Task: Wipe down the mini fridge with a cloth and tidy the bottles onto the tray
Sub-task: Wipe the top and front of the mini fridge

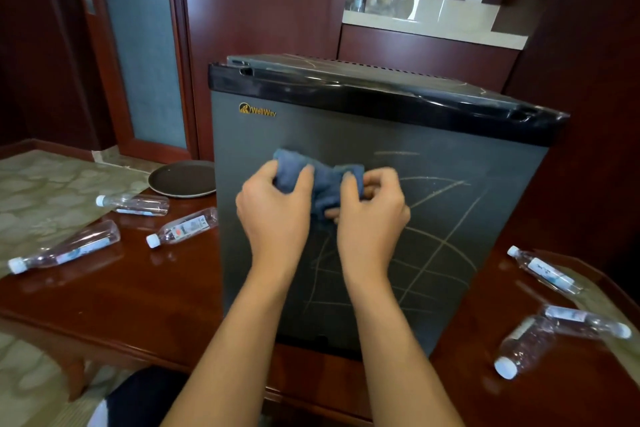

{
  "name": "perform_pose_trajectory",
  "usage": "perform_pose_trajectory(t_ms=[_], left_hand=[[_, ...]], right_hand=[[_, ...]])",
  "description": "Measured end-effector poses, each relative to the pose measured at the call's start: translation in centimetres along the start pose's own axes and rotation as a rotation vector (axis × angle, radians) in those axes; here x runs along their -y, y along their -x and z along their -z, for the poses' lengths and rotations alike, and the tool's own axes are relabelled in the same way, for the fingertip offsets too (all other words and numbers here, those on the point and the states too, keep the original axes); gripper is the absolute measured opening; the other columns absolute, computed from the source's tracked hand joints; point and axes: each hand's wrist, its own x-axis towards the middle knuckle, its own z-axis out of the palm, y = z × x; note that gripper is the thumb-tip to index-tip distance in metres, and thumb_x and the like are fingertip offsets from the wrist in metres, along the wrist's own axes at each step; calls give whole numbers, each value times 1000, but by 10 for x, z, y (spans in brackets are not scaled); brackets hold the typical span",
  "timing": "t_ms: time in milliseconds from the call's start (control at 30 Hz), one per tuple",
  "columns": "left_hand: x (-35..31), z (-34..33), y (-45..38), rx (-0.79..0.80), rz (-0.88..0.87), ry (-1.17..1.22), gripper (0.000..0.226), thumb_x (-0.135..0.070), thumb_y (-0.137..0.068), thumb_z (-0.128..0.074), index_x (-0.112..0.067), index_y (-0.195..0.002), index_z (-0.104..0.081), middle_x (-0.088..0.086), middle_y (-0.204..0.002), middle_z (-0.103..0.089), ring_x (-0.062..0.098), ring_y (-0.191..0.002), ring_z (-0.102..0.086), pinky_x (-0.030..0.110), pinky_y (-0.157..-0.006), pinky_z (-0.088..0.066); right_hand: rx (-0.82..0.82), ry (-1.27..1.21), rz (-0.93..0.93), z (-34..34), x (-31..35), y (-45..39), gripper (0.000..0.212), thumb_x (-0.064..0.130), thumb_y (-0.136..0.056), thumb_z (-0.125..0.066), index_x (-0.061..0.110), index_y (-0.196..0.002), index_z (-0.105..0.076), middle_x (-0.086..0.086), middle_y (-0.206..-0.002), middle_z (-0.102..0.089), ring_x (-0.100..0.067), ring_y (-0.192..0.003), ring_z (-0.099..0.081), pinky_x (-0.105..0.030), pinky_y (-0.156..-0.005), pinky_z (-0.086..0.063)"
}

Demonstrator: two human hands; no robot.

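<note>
Both hands squeeze a blue cloth (323,184) in front of the mini fridge (381,218). The left hand (273,204) grips one end and the right hand (372,215) pinches the other; it is a bit blurry. Chalky lines run just below and right of the hands. Fold the cloth flat, then rub hard across those lines. Bottles lie far out on both sides, and the tray (183,178) sits up to the left.

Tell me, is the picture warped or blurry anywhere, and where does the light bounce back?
Head view: the wide lens bows the mini fridge outward and leans its edges; glare streaks its glossy black top and the polished table, which mirrors the bottles; the right hand on the blue cloth looks slightly smeared, and the far shelf is washed out.
</note>
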Motion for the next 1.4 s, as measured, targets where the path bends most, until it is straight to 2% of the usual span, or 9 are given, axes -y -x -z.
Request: perform_pose_trajectory(t_ms=[167,367,500,600,700,867,1100,1233,1400], left_hand=[[-30,-4,-17,59,-126,54,21,-32,-79,-76,-12,-76,-67,-3,-71,-68,12,-69,-65,40,-66,-55],[19,-10,21,23,-40,-24,35,-27,-78,-79,-12,-61,-53,-2,-58,-55,11,-54,-48,41,-54,-46],[66,-1,56,71,77,-146,28,-28,-77,-80,-10,-68,-62,1,-61,-62,20,-61,-61,41,-59,-48],[81,6,72,107,144,-260,32,-31,-76,-80,-14,-64,-56,-2,-57,-57,20,-59,-59,33,-55,-40],[79,8,64,124,181,-247,30,-31,-78,-78,-11,-68,-58,1,-60,-59,17,-60,-58,36,-56,-43],[49,9,25,167,158,148,20,-31,-83,-71,-12,-79,-67,2,-73,-70,10,-71,-62,43,-69,-53],[49,7,22,146,-19,-145,32,-36,-85,-69,-13,-70,-53,-1,-62,-57,18,-61,-57,42,-60,-48],[92,14,60,163,86,-204,35,-33,-85,-71,-12,-67,-50,0,-60,-56,19,-61,-57,41,-60,-48],[155,17,108,181,409,-250,33,-34,-81,-76,-11,-66,-58,-1,-62,-64,23,-67,-64,40,-62,-49]], right_hand=[[46,-83,20,13,22,-37,18,19,-85,-71,15,-79,-54,3,-64,-62,-5,-47,-65,-26,-43,-55],[42,13,13,13,-26,3,19,18,-89,-67,15,-80,-50,6,-66,-62,-2,-50,-65,-30,-45,-57],[106,88,-69,9,-70,48,20,21,-90,-66,19,-81,-48,4,-71,-61,-10,-59,-66,-41,-53,-58],[162,131,-138,9,-89,71,20,23,-91,-63,20,-82,-46,-1,-75,-62,-22,-68,-67,-47,-62,-57],[143,139,-127,7,-82,68,18,20,-90,-64,18,-81,-49,0,-72,-62,-21,-65,-67,-46,-60,-57],[86,-4,-44,10,-38,21,15,18,-89,-67,18,-82,-53,6,-64,-65,-6,-52,-67,-41,-54,-59],[104,27,-13,12,-50,30,14,19,-91,-65,18,-85,-52,8,-70,-63,-1,-59,-67,-34,-51,-59],[147,78,-90,10,-92,63,19,18,-90,-66,23,-81,-50,9,-67,-63,2,-51,-65,-27,-46,-56],[165,204,-329,3,-148,126,18,18,-90,-66,17,-82,-49,-2,-69,-66,-17,-59,-69,-45,-58,-56]])
